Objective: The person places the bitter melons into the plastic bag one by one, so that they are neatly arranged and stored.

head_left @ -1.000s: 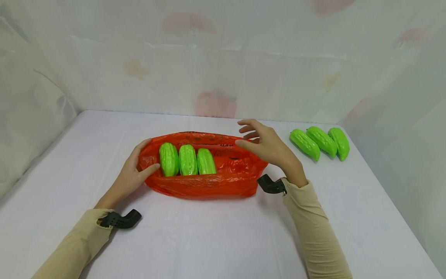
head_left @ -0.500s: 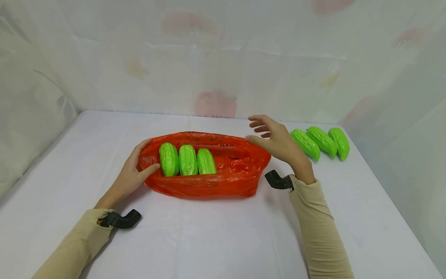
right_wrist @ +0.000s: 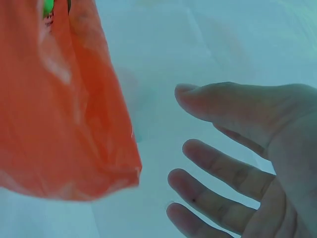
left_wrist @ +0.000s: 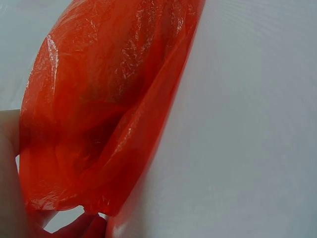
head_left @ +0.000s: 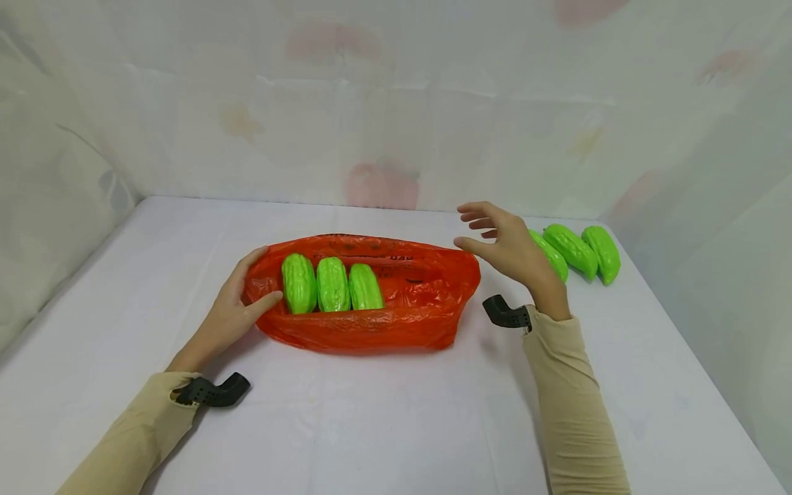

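Observation:
A red plastic bag [head_left: 421, 326] lies on the table with its mouth spread wide. Three bright green, bumpy bitter gourds [head_left: 333, 285] rest side by side in its left half. My left hand [head_left: 230, 306] grips the bag's left end, thumb over the rim and fingers round the outside; in the left wrist view red film [left_wrist: 99, 99] covers part of the fingers. Off the bag's right end, my right hand [head_left: 509, 244] hangs in the air, fingers apart and relaxed. A gap separates it from the bag in the right wrist view, and nothing is in it.
Three more bitter gourds [head_left: 572, 249] lie at the table's back right corner, the nearest one partly hidden behind my right hand. A white cloth covers the table [head_left: 371, 426]. Pale patterned sheets [head_left: 495, 137] hang behind and at the sides.
My right hand has moved right, away from the bag's right end toward the loose gourds. My left hand and the gourds in the bag stay in place.

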`<state>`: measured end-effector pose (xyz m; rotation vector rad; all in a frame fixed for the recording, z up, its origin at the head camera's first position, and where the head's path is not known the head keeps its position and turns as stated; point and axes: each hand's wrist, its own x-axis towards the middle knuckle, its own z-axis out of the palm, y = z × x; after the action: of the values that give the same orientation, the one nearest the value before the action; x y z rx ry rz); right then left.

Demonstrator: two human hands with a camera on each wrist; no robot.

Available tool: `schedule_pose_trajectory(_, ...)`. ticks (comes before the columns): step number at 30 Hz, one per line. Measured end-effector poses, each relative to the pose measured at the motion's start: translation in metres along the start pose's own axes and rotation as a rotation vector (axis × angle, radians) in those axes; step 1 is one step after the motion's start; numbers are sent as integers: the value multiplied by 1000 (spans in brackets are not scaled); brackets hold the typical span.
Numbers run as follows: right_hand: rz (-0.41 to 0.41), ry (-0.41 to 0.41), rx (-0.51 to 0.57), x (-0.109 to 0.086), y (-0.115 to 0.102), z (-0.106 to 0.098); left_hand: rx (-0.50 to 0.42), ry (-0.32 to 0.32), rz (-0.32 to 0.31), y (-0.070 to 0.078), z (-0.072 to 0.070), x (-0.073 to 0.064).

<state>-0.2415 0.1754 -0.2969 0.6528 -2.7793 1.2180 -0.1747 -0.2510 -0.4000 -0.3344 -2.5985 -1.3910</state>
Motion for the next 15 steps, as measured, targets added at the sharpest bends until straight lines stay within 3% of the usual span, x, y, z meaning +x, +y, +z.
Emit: schedule_pose_trajectory(15, 42, 50, -34, -3, 17, -11, 7, -4, -8, -1, 0, 0)
